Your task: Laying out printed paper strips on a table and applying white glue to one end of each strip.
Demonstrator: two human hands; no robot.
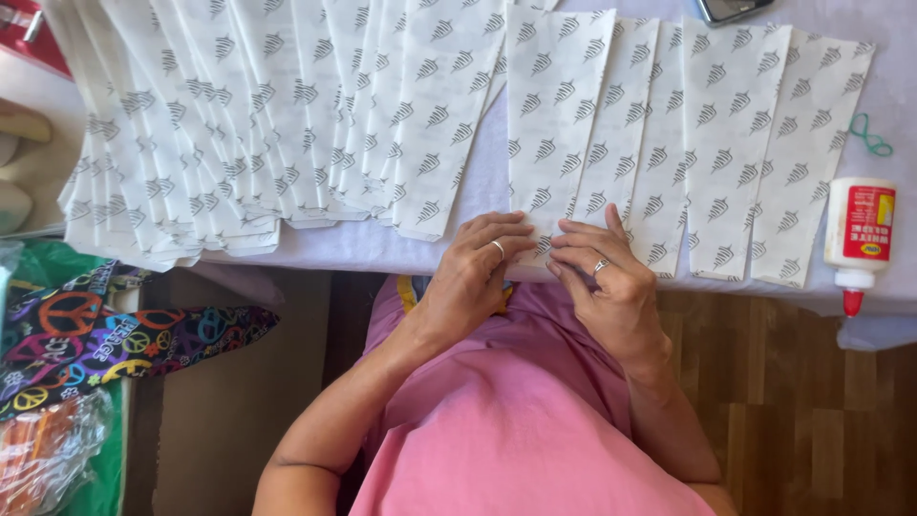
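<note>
Pink shirt (535, 420) fills near centre, w/ both forearms rising from it toward the table edge (382, 250). Left hand (473, 272) and right hand (602, 277) meet at the near end of one white printed paper strip (554, 115), which lies lengthwise near-to-far, approx. centre of table. Fingers of both hands curled and pressed together, tips bearing down on the strip's near edge; a ring shows on each hand. Whether the edge is pinched or only pressed flat: cannot tell. Right of this strip, a row of like strips (735, 143), overlapping side by side. Far left, a fanned stack of strips (248, 124). Glue bottle (858, 234), red nozzle pointing near, lies at right edge, w/ green rubber band (871, 136) beyond it. Peace-sign fabric (105, 334) near left.
</note>
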